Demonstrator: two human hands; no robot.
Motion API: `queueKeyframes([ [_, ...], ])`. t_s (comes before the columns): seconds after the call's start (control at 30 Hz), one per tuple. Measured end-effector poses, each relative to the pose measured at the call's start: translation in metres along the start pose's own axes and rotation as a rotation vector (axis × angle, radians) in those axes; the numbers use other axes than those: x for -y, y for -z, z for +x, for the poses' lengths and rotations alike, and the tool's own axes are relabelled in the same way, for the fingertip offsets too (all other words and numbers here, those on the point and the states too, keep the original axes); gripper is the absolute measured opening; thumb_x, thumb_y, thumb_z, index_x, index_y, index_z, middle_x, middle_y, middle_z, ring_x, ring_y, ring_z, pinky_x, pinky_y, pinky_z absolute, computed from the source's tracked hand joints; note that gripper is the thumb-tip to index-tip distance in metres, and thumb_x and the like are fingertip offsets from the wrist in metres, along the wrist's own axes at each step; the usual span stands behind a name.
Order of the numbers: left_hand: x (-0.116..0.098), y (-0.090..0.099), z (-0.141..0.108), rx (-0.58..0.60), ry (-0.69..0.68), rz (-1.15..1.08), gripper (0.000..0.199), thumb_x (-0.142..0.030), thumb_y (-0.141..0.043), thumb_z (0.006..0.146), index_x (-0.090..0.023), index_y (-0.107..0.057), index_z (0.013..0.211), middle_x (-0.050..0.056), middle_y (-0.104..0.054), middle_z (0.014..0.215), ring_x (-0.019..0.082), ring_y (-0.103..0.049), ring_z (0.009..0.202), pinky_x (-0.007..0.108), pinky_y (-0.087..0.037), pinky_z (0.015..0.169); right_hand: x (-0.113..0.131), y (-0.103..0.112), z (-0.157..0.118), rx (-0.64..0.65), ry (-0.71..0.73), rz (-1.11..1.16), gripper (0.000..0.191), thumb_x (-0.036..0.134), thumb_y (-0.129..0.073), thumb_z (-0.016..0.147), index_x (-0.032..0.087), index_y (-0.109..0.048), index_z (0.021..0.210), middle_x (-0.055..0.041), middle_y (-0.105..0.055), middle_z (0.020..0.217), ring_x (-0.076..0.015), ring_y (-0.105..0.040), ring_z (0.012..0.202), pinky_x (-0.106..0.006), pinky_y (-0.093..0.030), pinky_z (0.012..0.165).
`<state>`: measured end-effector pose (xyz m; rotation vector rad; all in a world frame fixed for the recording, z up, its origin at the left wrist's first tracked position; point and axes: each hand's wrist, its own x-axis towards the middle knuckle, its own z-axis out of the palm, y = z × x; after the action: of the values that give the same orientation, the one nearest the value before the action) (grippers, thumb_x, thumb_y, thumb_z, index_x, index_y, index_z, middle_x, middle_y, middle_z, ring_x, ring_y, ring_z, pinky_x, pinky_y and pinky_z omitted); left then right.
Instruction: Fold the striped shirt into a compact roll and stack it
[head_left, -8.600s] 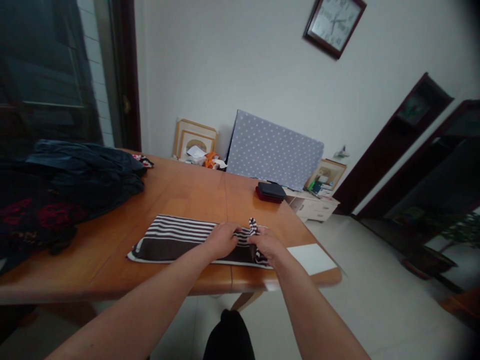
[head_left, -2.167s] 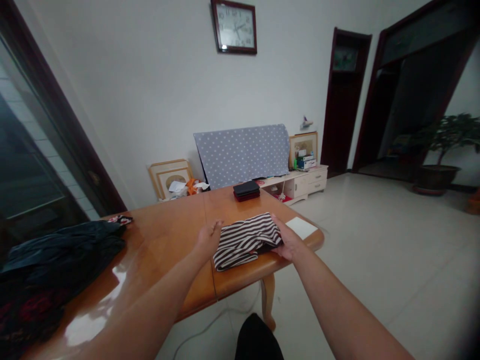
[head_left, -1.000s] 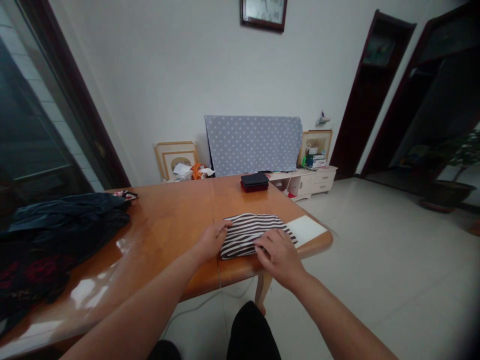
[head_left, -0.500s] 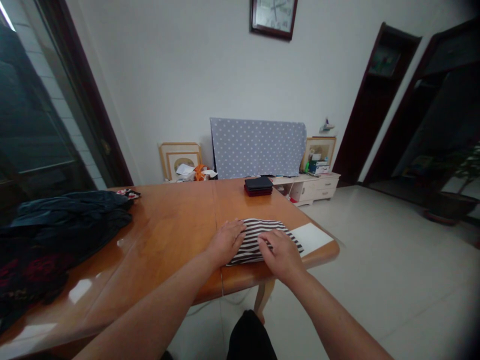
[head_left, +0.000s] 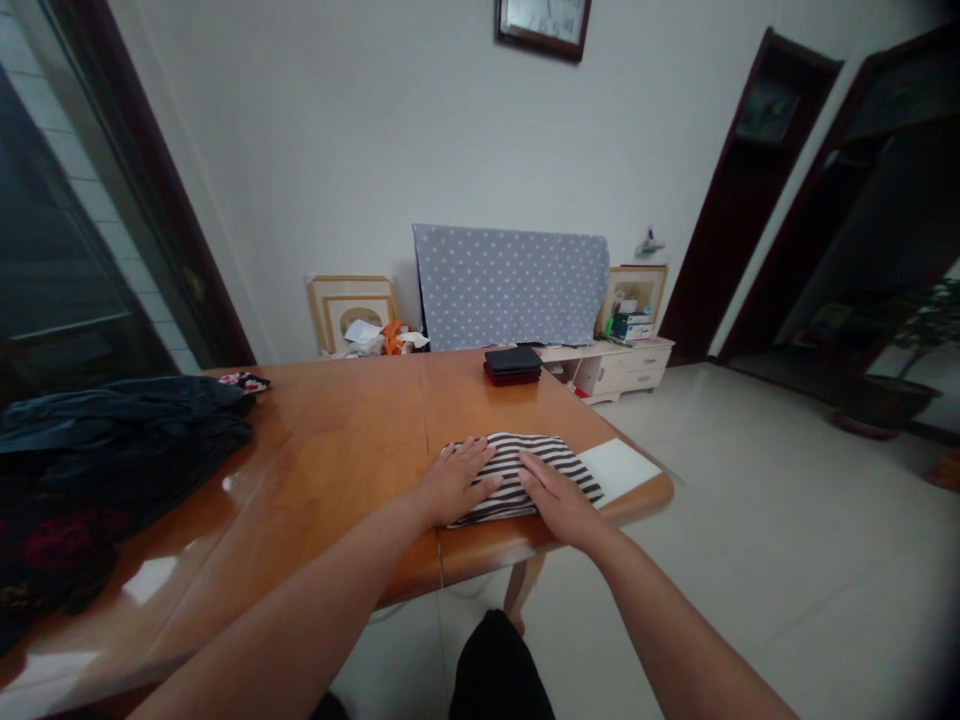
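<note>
- Left hand flat and open, pressing down on the folded striped cloth
- Right hand flat and open too, just beside it, on the cloth's right half
- Cloth's long axis runs left-right along the table near edge, touching neither hand's wrist, beside a white sheet

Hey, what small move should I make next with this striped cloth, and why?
I'd probably lift your left hand and right hand straight up to check the fold, because both rest flat on top of the folded striped cloth and hide most of it.
</note>
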<state>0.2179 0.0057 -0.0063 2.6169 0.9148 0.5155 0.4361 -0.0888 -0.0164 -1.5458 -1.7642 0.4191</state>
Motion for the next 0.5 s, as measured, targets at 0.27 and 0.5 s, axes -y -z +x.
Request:
queueKeyframes([
  [0.27,0.01,0.01,-0.015,-0.439,0.65,-0.524,0.057,-0.042,-0.063,0.085,-0.013,-0.052,0.133,0.019,-0.057,0.138,0.03,-0.054,0.128,0.042,-0.043,0.107,-0.007,0.028,0.004,-0.237,-0.217,0.123,0.037,0.042,-0.053,0.091,0.024,-0.071,0.117,-0.0068,-0.073,0.116,-0.0243,-0.065,0.111,-0.038,-0.047,0.101],
  [0.5,0.014,0.025,0.0,-0.227,0.8,-0.791,0.03,-0.041,-0.064,0.083,-0.015,-0.062,0.097,0.011,-0.075,0.095,0.02,-0.072,0.088,0.028,-0.058,0.072,-0.014,0.017,0.013,-0.212,-0.247,0.035,0.029,0.038,-0.056,0.088,0.025,-0.074,0.107,-0.0041,-0.075,0.103,-0.0227,-0.068,0.099,-0.034,-0.05,0.091],
])
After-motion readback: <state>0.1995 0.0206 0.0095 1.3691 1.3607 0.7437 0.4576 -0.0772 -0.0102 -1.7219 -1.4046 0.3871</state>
